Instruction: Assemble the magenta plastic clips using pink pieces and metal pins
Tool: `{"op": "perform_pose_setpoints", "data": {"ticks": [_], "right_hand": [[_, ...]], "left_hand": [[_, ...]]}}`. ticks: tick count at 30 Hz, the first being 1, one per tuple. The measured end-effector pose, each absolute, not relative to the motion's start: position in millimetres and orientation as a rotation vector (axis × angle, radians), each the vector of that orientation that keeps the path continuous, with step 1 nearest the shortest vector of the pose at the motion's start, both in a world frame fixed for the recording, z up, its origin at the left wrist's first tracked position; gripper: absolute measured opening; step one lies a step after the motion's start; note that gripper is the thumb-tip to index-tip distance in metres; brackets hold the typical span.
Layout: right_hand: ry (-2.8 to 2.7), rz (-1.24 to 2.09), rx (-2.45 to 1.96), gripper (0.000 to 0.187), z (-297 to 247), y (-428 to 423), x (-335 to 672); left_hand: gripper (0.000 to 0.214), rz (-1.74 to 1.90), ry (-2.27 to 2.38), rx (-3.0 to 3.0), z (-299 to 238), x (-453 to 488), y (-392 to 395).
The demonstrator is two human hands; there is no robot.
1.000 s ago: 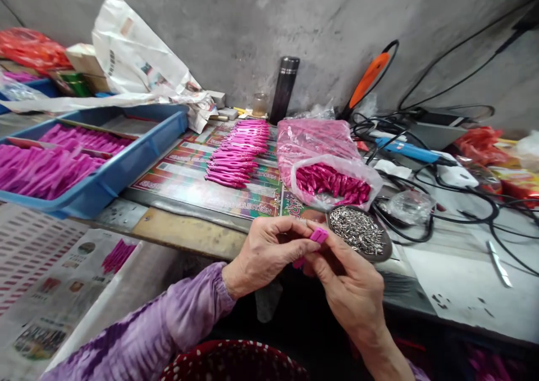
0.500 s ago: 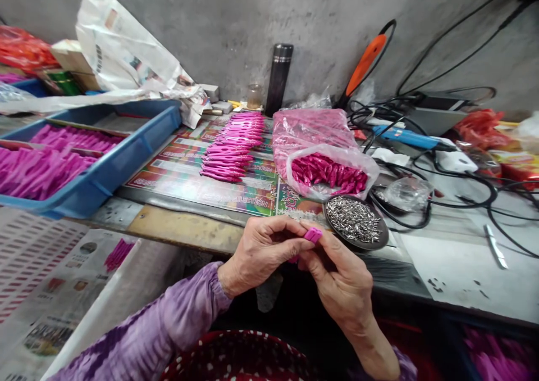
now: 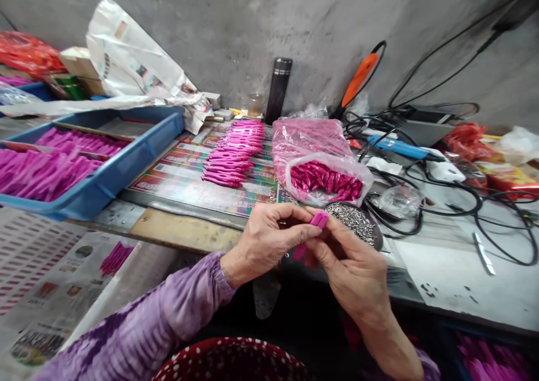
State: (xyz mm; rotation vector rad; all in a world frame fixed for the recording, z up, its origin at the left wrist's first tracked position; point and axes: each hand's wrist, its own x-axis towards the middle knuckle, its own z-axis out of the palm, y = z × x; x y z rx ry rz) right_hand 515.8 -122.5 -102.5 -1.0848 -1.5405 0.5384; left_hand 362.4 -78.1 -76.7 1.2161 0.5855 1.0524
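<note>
1. Both hands have shifted a little farther and to the right over the counter since the previous frame, now covering the near left part of the dark dish of metal bits.
2. Between the fingertips of the left hand and right hand sits a pink piece, its blocky end showing above them; more pink shows below, partly hidden.
3. Far of the hands, a row of pink pieces lies on printed sheets, with a pink plastic bag to its right and a blue tray to its left.
4. Behind stand a black flask and a grey wall.
5. Left thumb and index finger pinch the piece; right thumb and forefinger close on it too. How the remaining fingers press, I cannot tell.
</note>
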Motion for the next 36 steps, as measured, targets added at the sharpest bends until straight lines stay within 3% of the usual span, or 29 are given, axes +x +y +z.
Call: {"op": "perform_pose_setpoints", "data": {"ticks": [12, 18, 20, 29, 36], "right_hand": [[-1.615, 0.654, -1.044, 0.029, -68, -112, 522], [-1.736, 0.867, -1.053, 0.014, -68, -129, 527], [-1.722, 1.002, -1.027, 0.017, -71, -134, 523], [-1.458, 0.972, -1.071, 0.016, -88, -135, 513], [-1.420, 0.976, -1.102, 0.020, -95, -128, 504]], "left_hand": [[0.032, 1.019, 0.606, 1.234, -66, 358, -67], [0.040, 0.614, 0.592, 1.154, -79, 334, -84], [0.039, 0.576, 0.611, 1.169, -85, 329, -89], [0.018, 1.019, 0.753, 1.489, -101, 341, -103], [0.010, 1.130, 0.856, 1.671, -115, 343, -106]]}}
